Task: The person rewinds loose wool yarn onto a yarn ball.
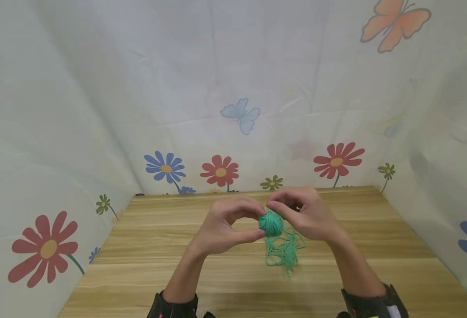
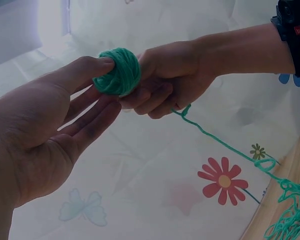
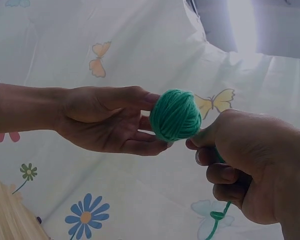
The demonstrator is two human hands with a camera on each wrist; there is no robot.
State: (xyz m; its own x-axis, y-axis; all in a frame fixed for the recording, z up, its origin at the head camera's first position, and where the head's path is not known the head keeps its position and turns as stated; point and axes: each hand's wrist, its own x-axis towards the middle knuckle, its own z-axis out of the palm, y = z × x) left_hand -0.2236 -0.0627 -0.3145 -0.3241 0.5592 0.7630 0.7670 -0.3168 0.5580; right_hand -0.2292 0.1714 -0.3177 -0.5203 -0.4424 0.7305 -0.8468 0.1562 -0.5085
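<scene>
A small ball of green yarn (image 1: 271, 224) is held above the table between the thumb and fingers of my left hand (image 1: 230, 224). Strands wrap round it in several directions, as the right wrist view shows of the ball (image 3: 175, 116). My right hand (image 1: 306, 213) is close against the ball's right side, its fingers curled and pinching the yarn strand. From beneath that hand the strand (image 2: 217, 137) runs down, with a small knot or loop in it, to a loose tangle of green yarn (image 1: 287, 251) on the table.
The wooden table (image 1: 146, 265) has light striped grain. Behind it and on both sides hangs a pale curtain (image 1: 178, 88) printed with flowers and butterflies. Dark bands (image 1: 374, 302) circle both wrists. The yarn tangle lies below and between the hands.
</scene>
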